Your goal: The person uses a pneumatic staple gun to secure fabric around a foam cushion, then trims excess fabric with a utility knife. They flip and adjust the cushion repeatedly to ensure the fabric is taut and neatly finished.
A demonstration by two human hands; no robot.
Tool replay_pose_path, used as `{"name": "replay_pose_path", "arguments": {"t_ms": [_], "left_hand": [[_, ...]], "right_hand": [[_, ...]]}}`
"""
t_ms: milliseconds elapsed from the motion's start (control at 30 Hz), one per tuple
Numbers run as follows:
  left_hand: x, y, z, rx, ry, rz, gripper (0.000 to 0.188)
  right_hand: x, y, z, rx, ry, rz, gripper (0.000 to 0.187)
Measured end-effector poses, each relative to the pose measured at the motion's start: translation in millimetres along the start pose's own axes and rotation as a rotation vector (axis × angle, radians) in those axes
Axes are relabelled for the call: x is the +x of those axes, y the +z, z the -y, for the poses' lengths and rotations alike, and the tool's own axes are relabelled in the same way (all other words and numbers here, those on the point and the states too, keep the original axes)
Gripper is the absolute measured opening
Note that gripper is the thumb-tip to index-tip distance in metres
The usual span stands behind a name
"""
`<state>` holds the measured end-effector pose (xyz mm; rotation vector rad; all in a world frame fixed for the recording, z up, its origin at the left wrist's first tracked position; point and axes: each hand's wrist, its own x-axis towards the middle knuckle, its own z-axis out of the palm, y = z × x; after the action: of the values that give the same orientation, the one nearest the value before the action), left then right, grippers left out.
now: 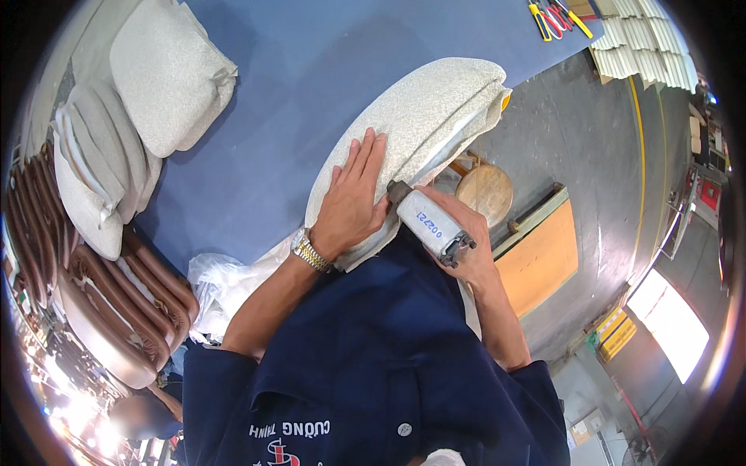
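A light grey fabric-covered cushion [431,97] lies at the front edge of the blue table, its layered edge turned toward me. My left hand [350,194] rests flat on its near part, fingers stretched out and pressing the fabric. In my right hand [470,225] is a white-and-black staple gun [426,217], gripped with the fingers wrapped round it. The gun's dark nose meets the cushion's edge beside my left thumb. Its underside and most of my right fingers are hidden.
Grey upholstered pieces [171,85] are piled at the table's left, with brown cushions [116,311] stacked nearby. Clear plastic [221,283] lies by my left forearm. Hand tools [556,19] sit at the far right corner. A round stool [486,193] and an orange-topped board [540,252] stand right. Another person [144,412] is lower left.
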<state>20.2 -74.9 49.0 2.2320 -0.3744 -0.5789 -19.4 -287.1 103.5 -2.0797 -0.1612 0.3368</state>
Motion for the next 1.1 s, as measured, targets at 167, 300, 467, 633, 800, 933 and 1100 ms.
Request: {"name": "replay_pose_path", "arguments": {"t_ms": [167,300,467,633,800,933,1100], "left_hand": [[0,1,-3,0.023,-0.030,0.019,0.093],[4,-2,3,-0.039,0.015,0.087,0.094],[12,-25,69,-0.686,0.072,0.228,0.085],[-1,2,67,-0.305,0.004,0.162,0.089],[-9,-1,20,-0.070,0.038,0.033,0.097],[-10,9,12,0.004,-0.005,-0.070,0.097],[-10,4,11,0.001,-0.019,-0.062,0.096]], "right_hand": [[5,1,-2,0.073,0.028,0.019,0.061],[10,1,-7,0.090,0.013,0.027,0.062],[10,5,-17,0.034,-0.068,-0.013,0.062],[7,9,-15,0.033,-0.010,-0.037,0.062],[5,13,-14,0.080,0.001,-0.041,0.058],[3,16,-16,0.043,-0.010,-0.084,0.061],[0,12,-8,0.031,0.039,-0.046,0.061]]}}
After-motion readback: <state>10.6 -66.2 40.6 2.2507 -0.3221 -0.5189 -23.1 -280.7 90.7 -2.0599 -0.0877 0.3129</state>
